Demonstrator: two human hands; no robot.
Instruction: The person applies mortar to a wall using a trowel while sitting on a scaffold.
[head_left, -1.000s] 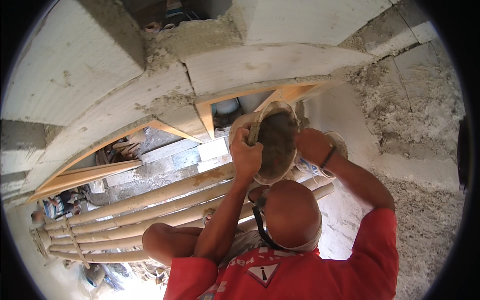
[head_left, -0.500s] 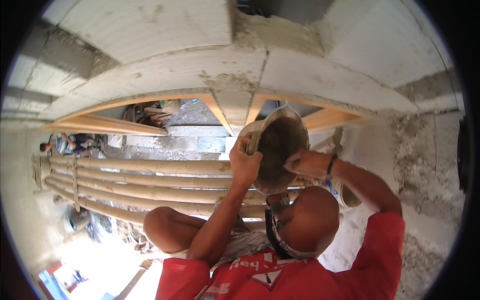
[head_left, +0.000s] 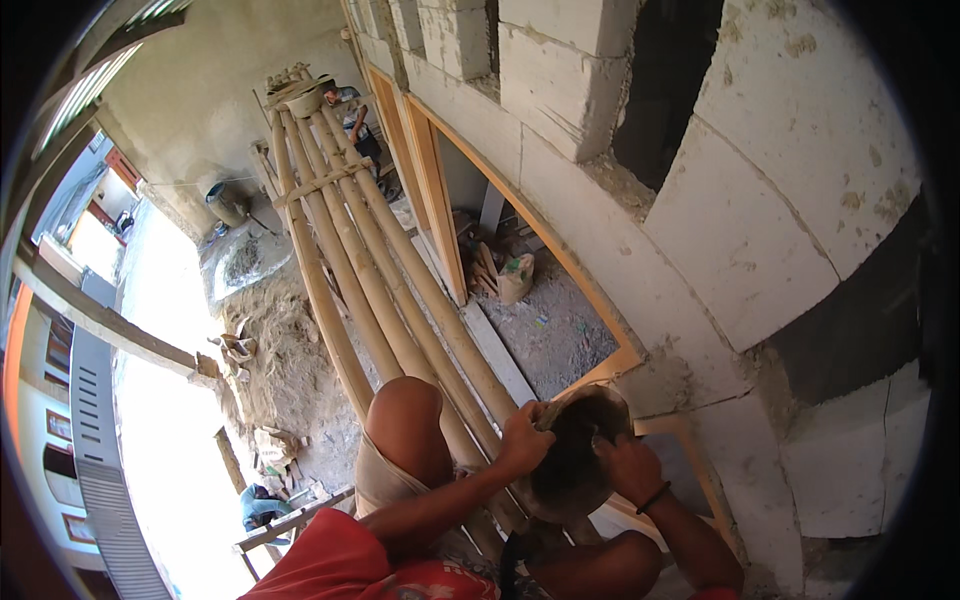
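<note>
A round dark pan [head_left: 572, 470] holding grey mortar sits low in the picture, close against the white block wall [head_left: 740, 240]. My left hand [head_left: 525, 440] is closed at the pan's left rim around a small tan tool [head_left: 550, 412], which looks like a trowel. My right hand [head_left: 625, 465], with a black band at the wrist, grips the pan's right side. My bare knee [head_left: 405, 420] rests over the bamboo poles [head_left: 360, 260] just left of the hands. The tool's blade is hidden in the pan.
The bamboo poles, lashed together, run away to the upper left as a high scaffold. A wooden door frame [head_left: 440, 210] and a sack [head_left: 515, 277] lie below. Another person [head_left: 350, 110] stands by a bucket [head_left: 305, 100] at the far end. A gap in the wall [head_left: 670, 90] opens above.
The view has swung, so the wall now fills the right and the scaffold runs up-left. The pan and both hands sit lower in the picture, still gripped the same way.
</note>
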